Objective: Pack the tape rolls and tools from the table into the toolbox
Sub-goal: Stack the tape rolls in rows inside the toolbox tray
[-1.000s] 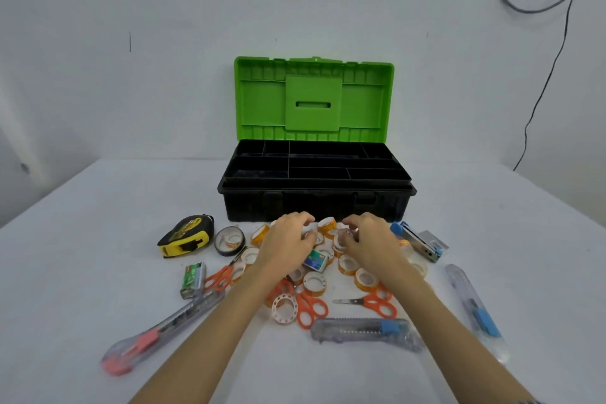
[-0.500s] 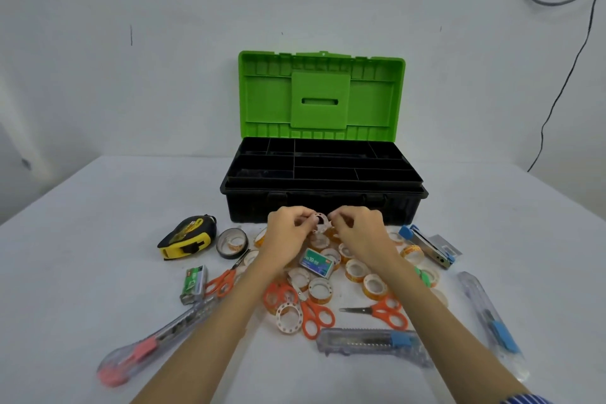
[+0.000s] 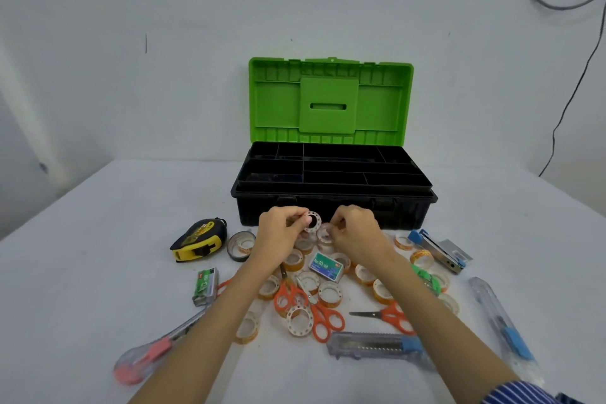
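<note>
Grabbing tape rolls, box still empty

Left hand (image 3: 282, 233) pinches a roll (image 3: 311, 221), right hand (image 3: 357, 233) grips another (image 3: 324, 234); next, lift both into a toolbox (image 3: 331, 203) compartment.

A toolbox (image 3: 331, 207) of matt black plastic with a bright green plastic lid (image 3: 330, 102) stands on a smooth white matt surface (image 3: 98, 272). Glossy clear tape rolls (image 3: 329, 293) lie with orange plastic-handled scissors (image 3: 323, 318) with metal blades, see-through plastic box cutters (image 3: 373, 343) and a yellow-and-black plastic tape measure (image 3: 198, 239).
</note>
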